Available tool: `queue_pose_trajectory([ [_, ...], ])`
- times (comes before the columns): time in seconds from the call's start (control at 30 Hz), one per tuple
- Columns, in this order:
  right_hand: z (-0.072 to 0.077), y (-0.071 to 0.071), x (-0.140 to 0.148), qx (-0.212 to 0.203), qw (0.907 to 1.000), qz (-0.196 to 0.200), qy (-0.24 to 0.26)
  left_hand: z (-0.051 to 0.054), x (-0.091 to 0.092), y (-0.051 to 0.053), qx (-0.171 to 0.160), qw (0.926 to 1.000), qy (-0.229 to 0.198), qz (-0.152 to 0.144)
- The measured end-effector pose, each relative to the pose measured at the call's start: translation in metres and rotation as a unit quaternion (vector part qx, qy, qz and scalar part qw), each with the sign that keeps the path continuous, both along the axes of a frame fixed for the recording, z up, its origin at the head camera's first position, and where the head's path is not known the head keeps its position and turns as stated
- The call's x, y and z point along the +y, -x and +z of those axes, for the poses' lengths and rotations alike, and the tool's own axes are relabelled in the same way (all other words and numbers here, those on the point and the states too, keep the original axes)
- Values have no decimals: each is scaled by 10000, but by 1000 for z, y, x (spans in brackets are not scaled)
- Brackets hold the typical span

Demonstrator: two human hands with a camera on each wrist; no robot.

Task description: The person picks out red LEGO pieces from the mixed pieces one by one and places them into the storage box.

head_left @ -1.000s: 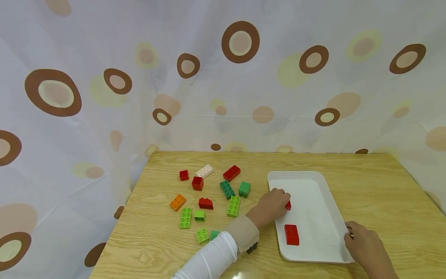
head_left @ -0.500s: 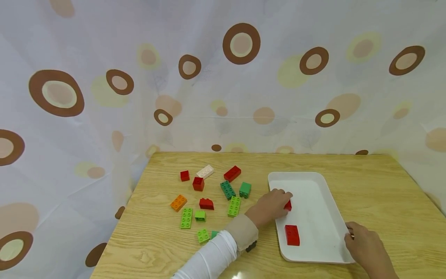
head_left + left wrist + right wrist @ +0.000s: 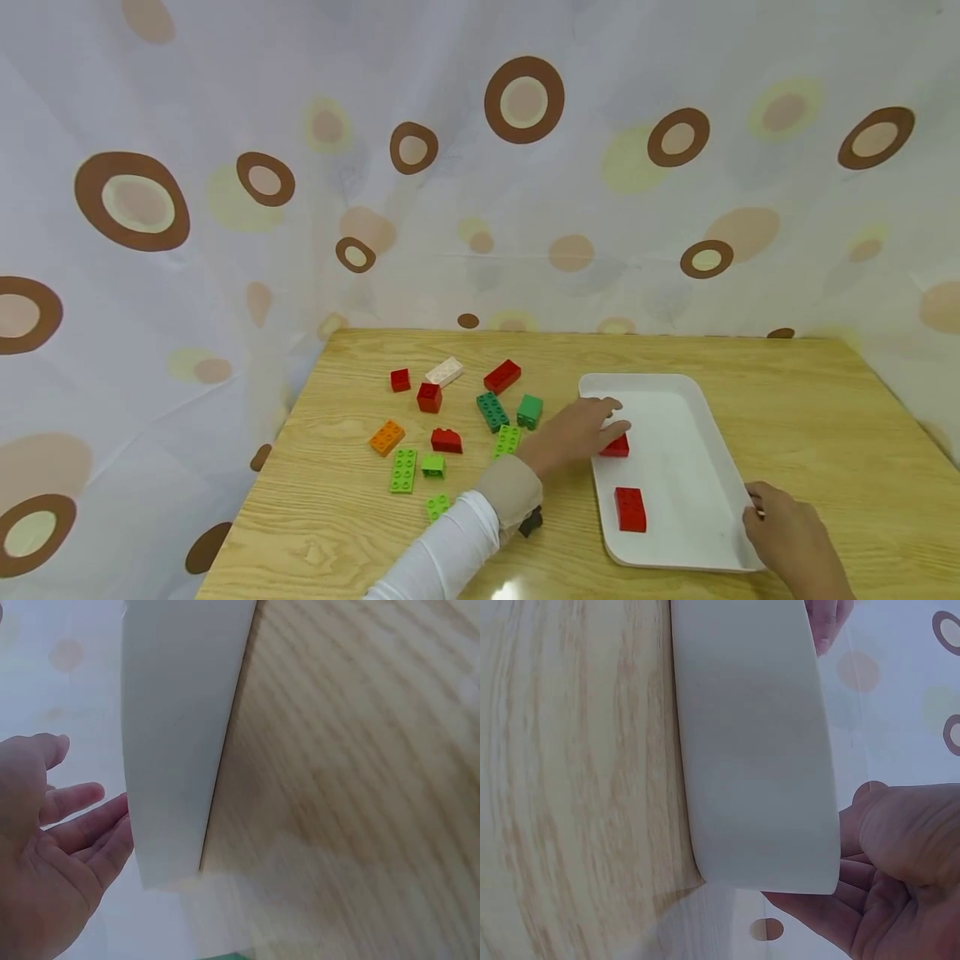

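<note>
Hanging over the left wall of the smooth white tray, your left hand had its thumb and fingers apart in a loose spread. A shiny red block lay inside the tray, right by your thumb; it was hard to tell if you touched it. Your right hand pinched the tray's right wall near the front corner, with bent fingers at the edge. The tray was a long shape with round corners and low, plain sides. Nearer you in it sat 1 more red block, boxy and bumpy on top.

Left of the tray, on the streaky tan wood table, lay plastic bricks: an orange brick, a white brick, a lime brick with 2 rows of round bumps, and a curved red brick. Behind hung a creased cloth with brown rings.
</note>
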State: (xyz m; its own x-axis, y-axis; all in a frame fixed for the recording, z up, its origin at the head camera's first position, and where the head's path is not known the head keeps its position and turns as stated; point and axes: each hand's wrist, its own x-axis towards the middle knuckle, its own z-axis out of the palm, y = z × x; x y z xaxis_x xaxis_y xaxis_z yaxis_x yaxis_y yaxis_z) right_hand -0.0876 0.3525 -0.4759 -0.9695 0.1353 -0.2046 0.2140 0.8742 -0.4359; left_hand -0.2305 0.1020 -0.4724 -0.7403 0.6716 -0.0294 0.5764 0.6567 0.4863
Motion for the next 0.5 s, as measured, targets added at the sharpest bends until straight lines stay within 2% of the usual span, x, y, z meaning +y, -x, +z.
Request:
queue_pose_trajectory([
  [0.2, -1, 0, -2, 90, 9999, -13, -72, 5, -16, 10, -4, 9995, -277, 135],
  [0.3, -1, 1, -3, 126, 9999, -20, -71, 8, -24, 19, 161, 9989, -409, 186],
  [0.5, -2, 0, -2, 184, 9998, 76, -52, 10, -38, 30, 609, 9945, -316, 787],
])
